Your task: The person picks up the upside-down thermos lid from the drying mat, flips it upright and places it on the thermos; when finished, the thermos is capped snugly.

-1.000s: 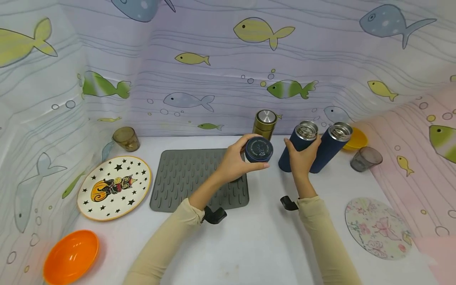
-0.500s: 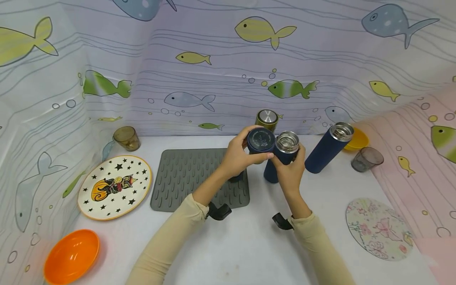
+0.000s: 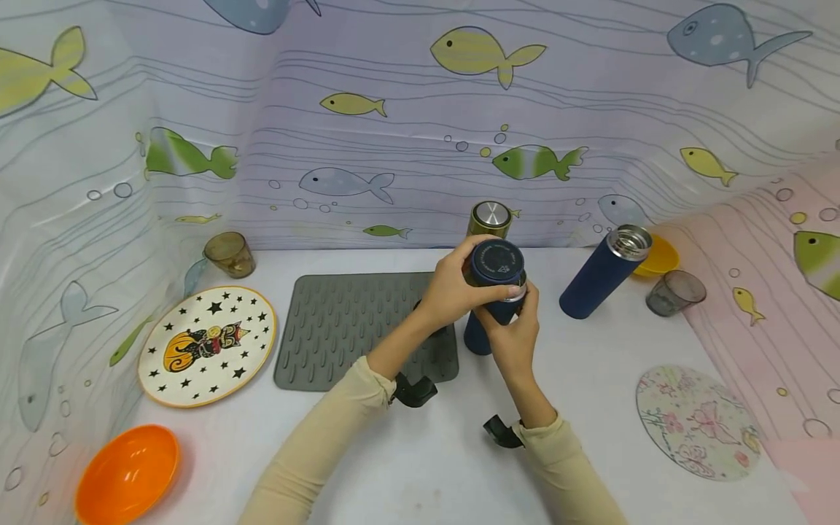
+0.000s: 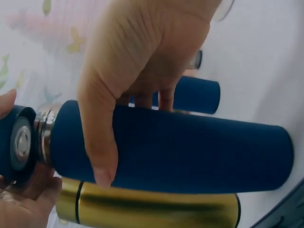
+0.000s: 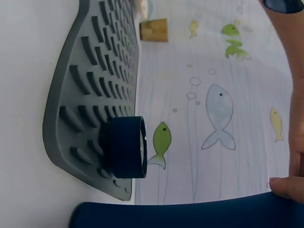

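Note:
My left hand (image 3: 453, 292) grips a dark blue screw cap (image 3: 497, 262) from the left, its top facing up. Just under it, my right hand (image 3: 515, 335) holds a dark blue thermos bottle (image 3: 477, 335) round the upper body. In the left wrist view, the cap (image 4: 18, 145) meets the steel neck (image 4: 43, 130), slightly tilted, its inner side partly showing. My right hand (image 4: 128, 71) wraps round the bottle (image 4: 199, 152). A second blue thermos bottle (image 3: 593, 281), uncapped, stands to the right. Another blue cap (image 5: 126, 147) sits on the grey mat (image 5: 71, 114).
A gold thermos (image 3: 488, 219) stands behind my hands. The ridged mat (image 3: 341, 328) lies left of the bottle. Around are an owl plate (image 3: 256, 350), orange bowl (image 3: 127, 467), brown glass (image 3: 230, 254), grey glass (image 3: 674, 293), yellow bowl (image 3: 659, 255) and flowered round board (image 3: 695, 423).
My right hand has brought the bottle leftward, away from the second bottle, to beneath the cap. My left hand has shifted slightly right with the cap, which now overlaps the bottle's mouth.

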`<state>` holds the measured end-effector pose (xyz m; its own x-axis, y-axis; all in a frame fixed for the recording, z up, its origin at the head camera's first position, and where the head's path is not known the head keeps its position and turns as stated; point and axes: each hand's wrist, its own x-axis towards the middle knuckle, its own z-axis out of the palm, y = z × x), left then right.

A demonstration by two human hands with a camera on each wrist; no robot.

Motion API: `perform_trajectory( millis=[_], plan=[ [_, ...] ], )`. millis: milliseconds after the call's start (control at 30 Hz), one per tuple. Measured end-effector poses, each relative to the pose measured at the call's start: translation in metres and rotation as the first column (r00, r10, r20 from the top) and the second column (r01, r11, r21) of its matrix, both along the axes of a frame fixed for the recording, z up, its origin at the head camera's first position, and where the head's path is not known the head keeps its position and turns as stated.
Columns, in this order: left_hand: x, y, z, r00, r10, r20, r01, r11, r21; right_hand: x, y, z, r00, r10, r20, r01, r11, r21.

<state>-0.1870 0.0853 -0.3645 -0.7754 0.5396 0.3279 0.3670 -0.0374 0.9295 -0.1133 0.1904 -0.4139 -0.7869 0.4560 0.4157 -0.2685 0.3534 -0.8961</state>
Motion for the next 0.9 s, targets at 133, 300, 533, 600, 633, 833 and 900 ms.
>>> perform_trajectory(
  millis=[133, 300, 533, 600, 633, 833, 900],
  plan=[
    [0.002, 0.009, -0.004, 1.0, 0.001, -0.017, -0.002, 0.999, -0.042, 0.003, -0.001, -0.001, 1.0, 0.004, -0.025, -0.004, 1.0, 0.019],
    [0.002, 0.015, -0.01, 0.999, 0.008, -0.033, -0.01, 0.998, -0.063, 0.002, 0.001, -0.004, 0.999, 0.013, -0.042, -0.012, 1.0, 0.015],
    [-0.004, 0.017, -0.023, 0.996, 0.024, -0.083, -0.03, 0.997, -0.066, 0.002, 0.003, -0.004, 0.999, 0.026, -0.043, -0.025, 0.999, 0.02],
    [-0.006, 0.016, -0.026, 0.996, 0.023, -0.089, -0.03, 0.996, -0.084, 0.002, 0.003, -0.003, 0.999, 0.024, -0.045, -0.024, 1.0, 0.021],
    [-0.006, 0.016, -0.027, 0.996, 0.016, -0.085, -0.024, 0.996, -0.088, 0.002, 0.003, -0.003, 0.999, 0.025, -0.044, -0.024, 0.999, 0.022],
    [-0.009, 0.016, -0.029, 0.997, -0.072, 0.001, 0.072, 0.997, -0.02, 0.002, 0.004, -0.003, 0.999, 0.037, -0.03, -0.037, 0.999, 0.015],
    [-0.009, 0.018, -0.031, 0.996, -0.087, 0.029, 0.087, 0.996, -0.003, 0.002, 0.005, -0.003, 0.999, 0.043, -0.024, -0.043, 0.999, 0.004]
  ],
)
